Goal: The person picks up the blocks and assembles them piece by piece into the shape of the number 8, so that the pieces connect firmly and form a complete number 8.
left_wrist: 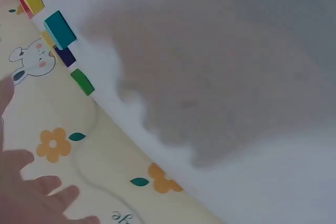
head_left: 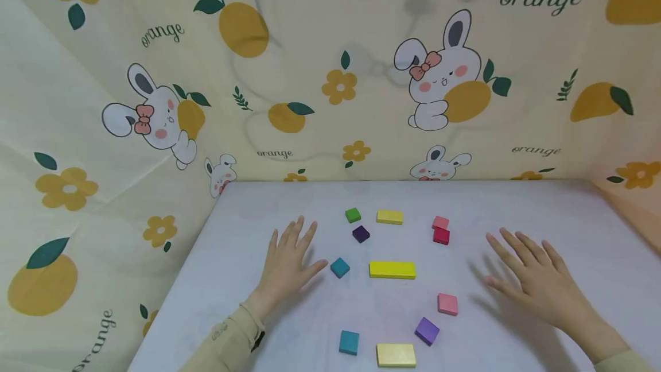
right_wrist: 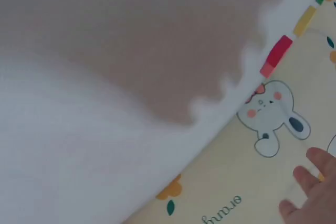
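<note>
Left hand (head_left: 287, 268), right hand (head_left: 542, 283): both empty, fingers spread, apparently hovering over table (head_left: 521, 205). Teal block (head_left: 339, 267) just beside left thumb (small gap shows); red block (head_left: 441, 237) inward of right fingertips. Step looks like readiness, nothing grasped; next move likely calls for lowering, fingertip pinch.

A left hand (head_left: 286, 266), fingers spread, is just beside a teal block (head_left: 340, 268) on a white table (head_left: 527, 200). A right hand (head_left: 542, 280), also spread, hangs above the table, its shadow (head_left: 516, 320) beside it. Between the hands lie a bright yellow block (head_left: 392, 270), a dark purple block (head_left: 361, 234) and a red block (head_left: 441, 236) touching a pink block (head_left: 440, 222). Behind the table hangs a cream cloth (head_left: 310, 27) printed with rabbits (head_left: 449, 70) and oranges (head_left: 244, 30).
</note>
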Demonstrator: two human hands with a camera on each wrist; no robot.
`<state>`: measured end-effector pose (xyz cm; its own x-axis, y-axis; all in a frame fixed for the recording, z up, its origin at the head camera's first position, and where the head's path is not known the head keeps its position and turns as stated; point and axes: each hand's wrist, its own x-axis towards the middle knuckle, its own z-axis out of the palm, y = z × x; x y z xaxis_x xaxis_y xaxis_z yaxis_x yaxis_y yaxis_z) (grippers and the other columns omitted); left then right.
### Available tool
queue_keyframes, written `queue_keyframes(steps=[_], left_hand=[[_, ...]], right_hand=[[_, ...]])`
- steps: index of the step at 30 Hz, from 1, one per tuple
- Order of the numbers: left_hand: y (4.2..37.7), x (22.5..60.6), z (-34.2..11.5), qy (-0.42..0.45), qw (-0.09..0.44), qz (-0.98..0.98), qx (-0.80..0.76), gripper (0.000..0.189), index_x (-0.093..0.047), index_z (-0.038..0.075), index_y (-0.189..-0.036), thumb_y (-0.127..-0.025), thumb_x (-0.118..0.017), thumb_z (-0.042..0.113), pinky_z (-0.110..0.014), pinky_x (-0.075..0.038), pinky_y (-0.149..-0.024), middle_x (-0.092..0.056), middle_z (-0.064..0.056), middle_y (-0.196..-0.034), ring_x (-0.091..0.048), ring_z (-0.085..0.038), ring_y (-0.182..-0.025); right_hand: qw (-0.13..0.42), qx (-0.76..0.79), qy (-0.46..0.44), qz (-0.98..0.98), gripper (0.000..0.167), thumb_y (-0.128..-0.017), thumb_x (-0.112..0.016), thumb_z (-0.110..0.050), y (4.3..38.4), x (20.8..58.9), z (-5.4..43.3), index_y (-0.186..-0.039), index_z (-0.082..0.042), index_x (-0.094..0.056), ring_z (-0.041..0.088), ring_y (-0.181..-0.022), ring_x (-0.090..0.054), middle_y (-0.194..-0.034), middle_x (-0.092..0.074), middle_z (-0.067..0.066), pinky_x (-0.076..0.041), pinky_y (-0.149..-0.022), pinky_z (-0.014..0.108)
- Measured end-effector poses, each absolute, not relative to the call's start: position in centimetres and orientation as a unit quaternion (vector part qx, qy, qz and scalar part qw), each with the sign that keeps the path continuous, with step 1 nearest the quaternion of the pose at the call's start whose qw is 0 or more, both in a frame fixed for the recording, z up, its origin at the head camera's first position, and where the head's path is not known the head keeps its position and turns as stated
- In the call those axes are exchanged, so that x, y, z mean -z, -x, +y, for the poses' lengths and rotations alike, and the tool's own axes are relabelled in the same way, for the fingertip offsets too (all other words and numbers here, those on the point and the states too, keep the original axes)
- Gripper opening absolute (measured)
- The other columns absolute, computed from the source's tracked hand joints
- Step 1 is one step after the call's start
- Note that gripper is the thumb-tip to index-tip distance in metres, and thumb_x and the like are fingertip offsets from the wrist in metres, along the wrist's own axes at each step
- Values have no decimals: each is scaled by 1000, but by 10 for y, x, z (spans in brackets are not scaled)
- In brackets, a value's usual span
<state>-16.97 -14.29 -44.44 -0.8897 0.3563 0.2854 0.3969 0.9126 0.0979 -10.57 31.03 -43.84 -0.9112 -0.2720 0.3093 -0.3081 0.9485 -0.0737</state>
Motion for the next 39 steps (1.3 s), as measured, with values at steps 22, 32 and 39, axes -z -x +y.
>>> queue_keyframes(steps=[22, 32, 39], left_hand=[[178, 421, -61, 319, 38, -945, 61, 31, -70, 20, -104, -82, -67, 42, -24, -45, -72, -66, 5, -97, -59, -12, -86], [188, 435, -39, 323, -11, -946, 26, 33, -70, 22, -105, -77, -72, 40, -20, -41, -63, -67, 7, -94, -59, -8, -78], [190, 443, -36, 310, -34, -950, 16, 28, -71, 21, -103, -79, -71, 36, -21, -41, -63, -67, 7, -92, -59, -9, -78]], right_hand=[[22, -182, -188, -965, 20, -78, -73, -25, 105, 428, 264, -95, -18, -64, 2, -78, -53, -90, -61, -12, -46, -63, 23], [-54, -196, -213, -956, 23, -75, -74, -29, 110, 436, 252, -92, -18, -63, -3, -71, -44, -78, -55, -15, -42, -60, 19], [-60, -186, -231, -953, 21, -74, -75, -24, 110, 441, 246, -90, -18, -63, -3, -70, -44, -77, -55, -15, -43, -61, 21]])
